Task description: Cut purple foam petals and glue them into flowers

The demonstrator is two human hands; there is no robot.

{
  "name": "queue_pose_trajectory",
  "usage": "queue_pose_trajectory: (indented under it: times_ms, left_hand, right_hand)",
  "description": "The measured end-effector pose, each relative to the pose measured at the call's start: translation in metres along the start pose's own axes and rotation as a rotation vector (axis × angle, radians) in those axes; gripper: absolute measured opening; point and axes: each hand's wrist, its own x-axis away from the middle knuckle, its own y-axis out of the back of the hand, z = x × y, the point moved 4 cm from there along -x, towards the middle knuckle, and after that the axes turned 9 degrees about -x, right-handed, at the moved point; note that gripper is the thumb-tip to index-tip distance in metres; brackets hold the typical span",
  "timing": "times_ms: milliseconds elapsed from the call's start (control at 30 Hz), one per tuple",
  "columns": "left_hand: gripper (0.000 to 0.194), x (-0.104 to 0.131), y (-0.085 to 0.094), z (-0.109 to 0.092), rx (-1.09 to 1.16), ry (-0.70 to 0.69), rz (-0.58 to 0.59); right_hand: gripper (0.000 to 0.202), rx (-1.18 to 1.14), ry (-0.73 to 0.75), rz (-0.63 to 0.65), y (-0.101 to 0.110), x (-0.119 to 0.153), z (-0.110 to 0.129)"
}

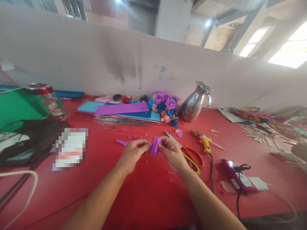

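Between my two hands, above the middle of the red table, is a small folded piece of purple crepe paper (155,145). My left hand (136,151) pinches its left edge with thumb and fingers. On the opposite side, my right hand (171,150) is closed on the same piece. Scissors (195,159) with red and yellow handles lie just right of my right hand, their blades partly behind it. Purple paper scraps (122,142) are scattered around the hands. Farther right rests a yellow hot glue gun (204,142).
Behind the hands are purple paper strips (122,108) on blue sheets, thin wires (120,121), a bunch of paper flowers (165,103) and a metal jug (194,103). A power strip (240,177) with cords sits right; a glass jar (51,102) and dark bag (31,140) stand left.
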Motion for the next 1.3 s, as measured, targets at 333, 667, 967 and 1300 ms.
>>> queue_pose_trajectory:
  times_ms: [333, 667, 967, 1300]
  left_hand:
    - [0.013, 0.005, -0.007, 0.004, 0.264, 0.182, 0.186]
    - [0.014, 0.007, -0.011, 0.002, 0.276, 0.165, 0.273]
    - [0.009, 0.01, -0.013, -0.001, 0.299, 0.134, 0.354]
    - [0.008, 0.012, -0.015, 0.0, 0.31, 0.125, 0.417]
  right_hand:
    - [0.026, -0.374, -0.26, 0.026, -0.002, 0.002, -0.018]
    - [0.029, -0.435, -0.275, 0.076, -0.002, 0.003, -0.025]
    - [0.034, -0.458, -0.351, 0.071, -0.002, 0.007, -0.025]
    - [0.038, -0.465, -0.357, 0.061, 0.0, 0.007, -0.027]
